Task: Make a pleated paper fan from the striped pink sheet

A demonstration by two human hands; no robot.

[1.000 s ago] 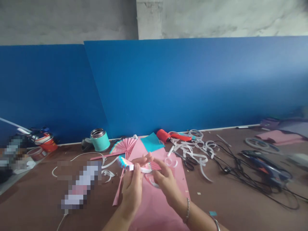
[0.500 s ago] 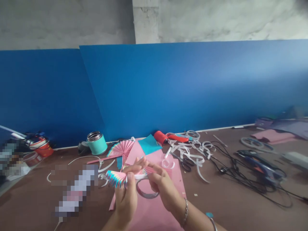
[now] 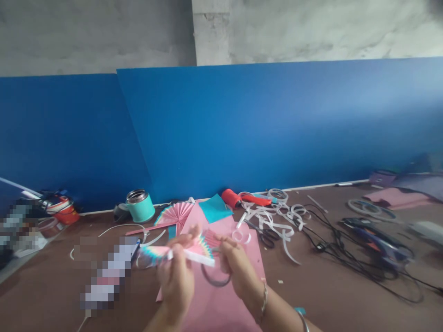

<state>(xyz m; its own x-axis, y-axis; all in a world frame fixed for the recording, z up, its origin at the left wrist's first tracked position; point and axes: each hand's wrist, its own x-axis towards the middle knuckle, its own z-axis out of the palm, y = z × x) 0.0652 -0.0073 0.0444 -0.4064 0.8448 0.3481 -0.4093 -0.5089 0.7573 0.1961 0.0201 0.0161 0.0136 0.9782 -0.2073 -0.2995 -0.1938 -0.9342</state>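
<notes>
My left hand (image 3: 176, 281) is closed on a pleated pink-and-teal paper fan (image 3: 180, 251), pinching it near its middle. My right hand (image 3: 238, 267) is closed at the fan's right end, where a loop of white tape strip (image 3: 216, 276) hangs below. Both hands are held just above a pink paper sheet (image 3: 221, 304) on the brown table. The picture is blurred around the fingers.
Behind lie another pink fan (image 3: 176, 213), a teal paper piece (image 3: 214, 207), a teal tin (image 3: 140, 205), a red thread spool (image 3: 230, 197), scissors (image 3: 266, 235) among white strips (image 3: 277, 216), and a glue gun (image 3: 377, 235) with black cables at the right. A blue board (image 3: 263, 124) backs the table.
The folded fan has spread wider between my hands, its left end shifting left. My left hand moved slightly down, and the tape loop now hangs under my right hand.
</notes>
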